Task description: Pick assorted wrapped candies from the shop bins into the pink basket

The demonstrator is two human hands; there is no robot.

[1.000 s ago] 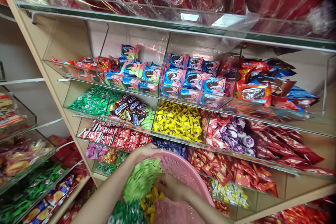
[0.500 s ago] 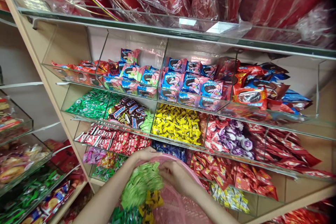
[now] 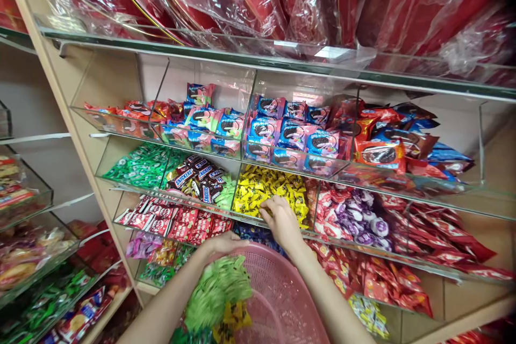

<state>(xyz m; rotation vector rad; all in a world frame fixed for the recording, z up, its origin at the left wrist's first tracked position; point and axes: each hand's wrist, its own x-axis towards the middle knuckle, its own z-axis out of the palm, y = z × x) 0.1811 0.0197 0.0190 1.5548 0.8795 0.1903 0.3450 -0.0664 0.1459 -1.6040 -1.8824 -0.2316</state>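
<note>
My left hand [image 3: 226,243] grips the far rim of a pink plastic basket [image 3: 278,279], its fingers partly hidden. Inside the basket lie a heap of light green wrapped candies [image 3: 220,287], some yellow-wrapped candies [image 3: 236,316] and dark green ones [image 3: 197,335]. Beyond the rim, my right hand [image 3: 280,220] is over the front edge of a clear bin filled with yellow-wrapped candies [image 3: 258,188]. Its fingers are loosely bent, thumb and forefinger slightly apart, with nothing visible between them.
Snickers bars [image 3: 197,174] and green candies [image 3: 139,166] fill bins to the left. Purple-wrapped sweets [image 3: 363,217] are to the right. Packaged cookies [image 3: 264,129] stand on the tier above, behind clear dividers. A glass shelf [image 3: 258,59] overhangs with plastic-wrapped red items.
My right hand has moved from inside the basket up and forward to the yellow candy bin. My left hand stays on the rim, and the view has shifted slightly.
</note>
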